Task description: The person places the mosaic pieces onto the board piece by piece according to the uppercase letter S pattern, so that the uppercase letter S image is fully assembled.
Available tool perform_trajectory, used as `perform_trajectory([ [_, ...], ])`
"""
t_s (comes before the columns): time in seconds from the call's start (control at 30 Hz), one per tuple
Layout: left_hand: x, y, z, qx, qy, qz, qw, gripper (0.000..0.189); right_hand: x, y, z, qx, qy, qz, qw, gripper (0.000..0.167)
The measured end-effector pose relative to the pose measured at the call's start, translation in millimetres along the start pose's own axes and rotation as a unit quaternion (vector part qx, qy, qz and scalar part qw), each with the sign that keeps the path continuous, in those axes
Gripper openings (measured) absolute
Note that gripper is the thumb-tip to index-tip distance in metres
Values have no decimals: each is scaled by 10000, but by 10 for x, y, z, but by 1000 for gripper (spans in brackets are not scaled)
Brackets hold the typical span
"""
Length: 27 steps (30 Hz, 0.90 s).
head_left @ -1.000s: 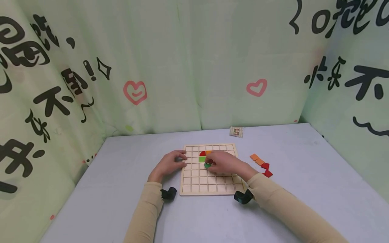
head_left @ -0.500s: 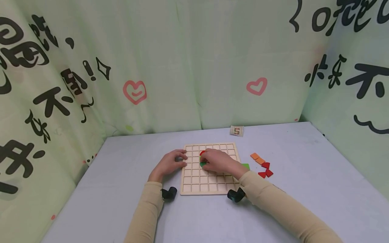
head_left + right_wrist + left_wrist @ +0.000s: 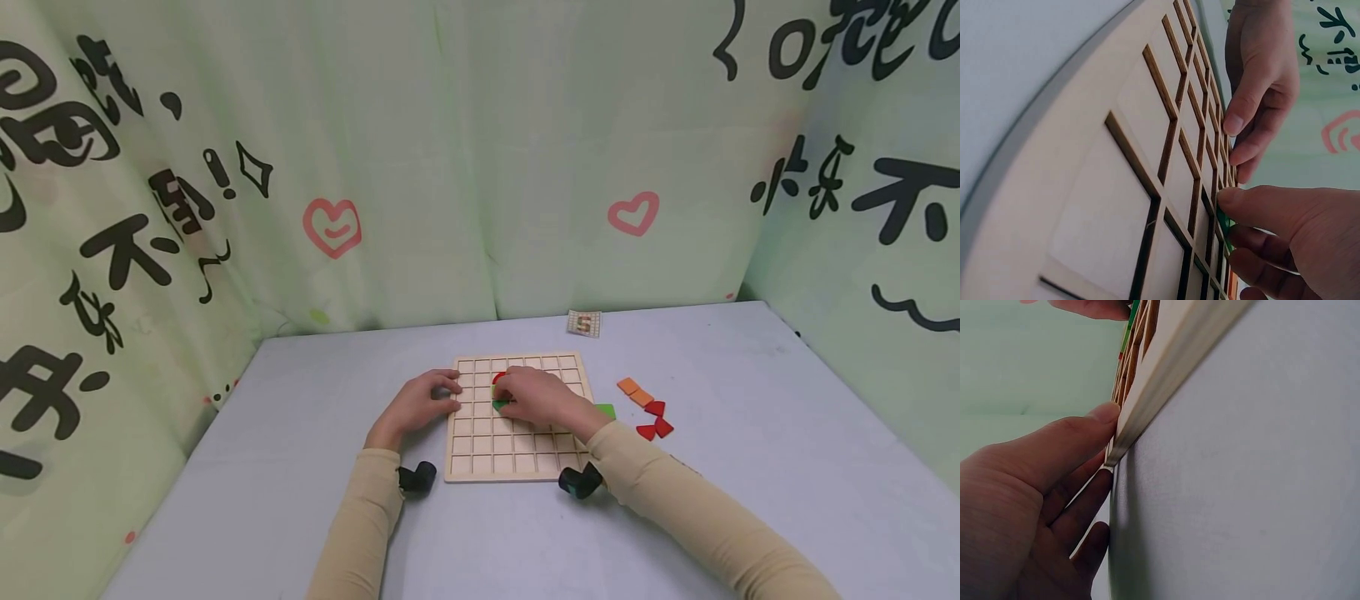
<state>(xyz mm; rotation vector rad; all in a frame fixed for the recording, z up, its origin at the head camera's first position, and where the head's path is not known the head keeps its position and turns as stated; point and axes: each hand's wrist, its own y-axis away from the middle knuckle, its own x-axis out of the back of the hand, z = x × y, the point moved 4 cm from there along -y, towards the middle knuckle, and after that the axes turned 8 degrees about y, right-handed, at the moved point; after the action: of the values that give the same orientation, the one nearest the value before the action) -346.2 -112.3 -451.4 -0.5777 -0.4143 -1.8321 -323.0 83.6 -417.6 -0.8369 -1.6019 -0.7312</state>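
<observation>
A square wooden grid board (image 3: 468, 468) lies on the table. My left hand (image 3: 423, 400) rests at its left side; in the left wrist view the thumb (image 3: 1105, 412) touches the rim and the other fingers lie along the edge, loosely bent. Over the board's upper left part, my right hand (image 3: 543, 398) pinches a dark green tile (image 3: 1223, 219) between thumb and fingers, down at the grid cells. A bit of a red tile (image 3: 498, 378) shows just beyond these fingers. The hand hides most of the other coloured tiles set there.
Right of the board lie a light green tile (image 3: 606, 411), orange tiles (image 3: 634, 392) and several red tiles (image 3: 656, 408). A small patterned card (image 3: 584, 324) sits near the table's back edge. Printed curtains (image 3: 480, 167) hang behind and at both sides.
My right hand has shifted a little left with the dark green tile, then stayed nearly still. Its sleeve now leaves the light green tile beside the board visible. My left hand has not moved.
</observation>
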Motion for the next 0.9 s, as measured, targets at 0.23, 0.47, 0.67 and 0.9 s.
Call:
perform_trajectory([
  [0.23, -6, 0, -6, 48, 18, 0, 10000, 17, -9, 7, -2, 49, -93, 28, 9999, 14],
  [0.47, -22, 9, -26, 59, 38, -26, 10000, 16, -14, 26, -3, 181, -188, 121, 9996, 13],
  [0.67, -17, 17, -15, 8, 35, 1, 10000, 17, -3, 46, -10, 198, -170, 207, 9994, 14],
  [0.9, -8, -5, -14, 81, -35, -4, 10000, 18, 65, 152, 126, -59, -570, 394, 9976, 15],
])
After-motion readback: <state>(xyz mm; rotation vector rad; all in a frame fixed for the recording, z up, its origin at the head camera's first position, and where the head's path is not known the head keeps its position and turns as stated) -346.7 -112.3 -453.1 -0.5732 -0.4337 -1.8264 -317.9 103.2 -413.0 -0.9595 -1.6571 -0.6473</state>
